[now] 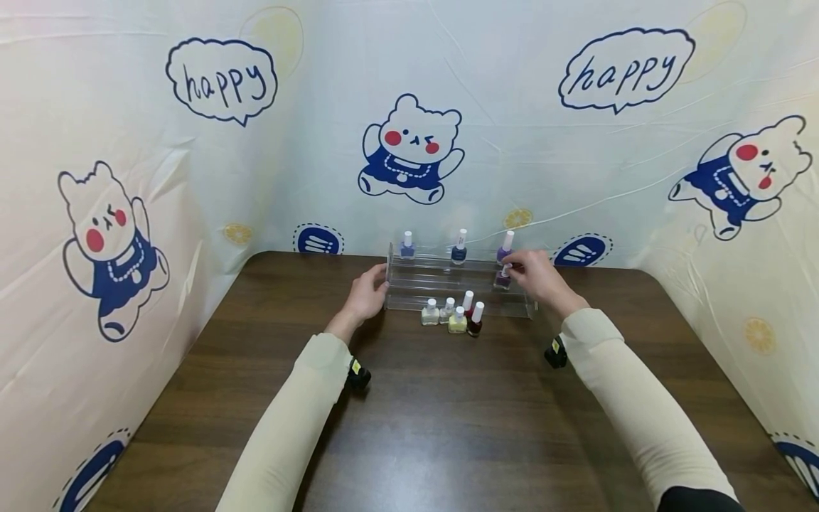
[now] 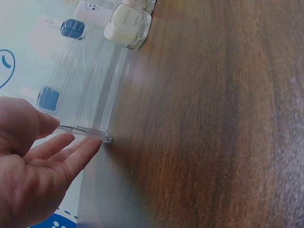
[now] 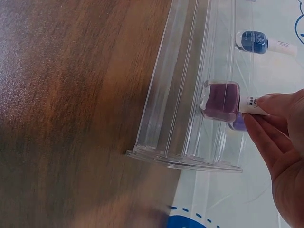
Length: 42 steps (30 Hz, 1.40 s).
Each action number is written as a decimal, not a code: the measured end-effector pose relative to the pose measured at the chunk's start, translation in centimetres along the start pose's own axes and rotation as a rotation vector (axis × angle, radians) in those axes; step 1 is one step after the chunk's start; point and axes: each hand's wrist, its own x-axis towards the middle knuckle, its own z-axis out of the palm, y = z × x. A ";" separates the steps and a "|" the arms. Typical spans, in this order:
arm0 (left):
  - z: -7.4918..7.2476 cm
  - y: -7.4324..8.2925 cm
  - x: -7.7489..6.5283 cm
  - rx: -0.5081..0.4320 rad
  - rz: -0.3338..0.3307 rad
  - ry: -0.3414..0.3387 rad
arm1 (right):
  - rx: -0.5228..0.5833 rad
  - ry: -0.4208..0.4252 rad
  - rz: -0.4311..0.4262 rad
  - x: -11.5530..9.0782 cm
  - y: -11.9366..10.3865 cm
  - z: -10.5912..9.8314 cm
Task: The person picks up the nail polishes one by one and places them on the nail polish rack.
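A clear tiered acrylic rack (image 1: 441, 281) stands toward the back of the wooden table. My right hand (image 1: 537, 276) pinches the white cap of a dark purple nail polish bottle (image 3: 222, 101) between thumb and fingers, at a middle tier near the rack's right end. Fingertips of my left hand (image 2: 42, 161) touch the rack's left end panel, the fingers nearly straight. Along the top tier stand a light blue-violet bottle (image 1: 407, 249), a dark blue bottle (image 1: 458, 252) and a violet bottle (image 1: 504, 249).
In front of the rack, several polish bottles stand on the table: a whitish bottle (image 1: 431, 315), a pale yellow bottle (image 1: 457, 323) and a dark red bottle (image 1: 475, 326) among them. A printed cloth (image 1: 512, 156) hangs right behind the table (image 1: 448, 427).
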 end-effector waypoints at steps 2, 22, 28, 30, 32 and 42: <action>0.0 0.0 0.0 -0.001 0.005 0.001 | -0.003 -0.006 0.003 0.0 -0.1 -0.1; 0.0 -0.2 0.3 0.007 0.017 0.012 | 0.003 -0.009 -0.009 -0.3 -0.2 -0.3; 0.0 -0.3 0.2 0.012 0.007 0.002 | 0.027 -0.021 -0.013 -0.4 -0.2 -0.2; 0.0 -0.3 0.1 0.013 0.002 -0.002 | 0.033 -0.031 -0.010 -0.4 -0.1 -0.2; 0.0 -0.2 0.0 0.015 0.001 -0.006 | 0.037 -0.041 -0.007 -0.4 0.0 -0.2; 0.0 -0.1 -0.1 0.014 0.000 0.002 | 0.045 -0.079 0.016 -0.5 -0.4 -0.6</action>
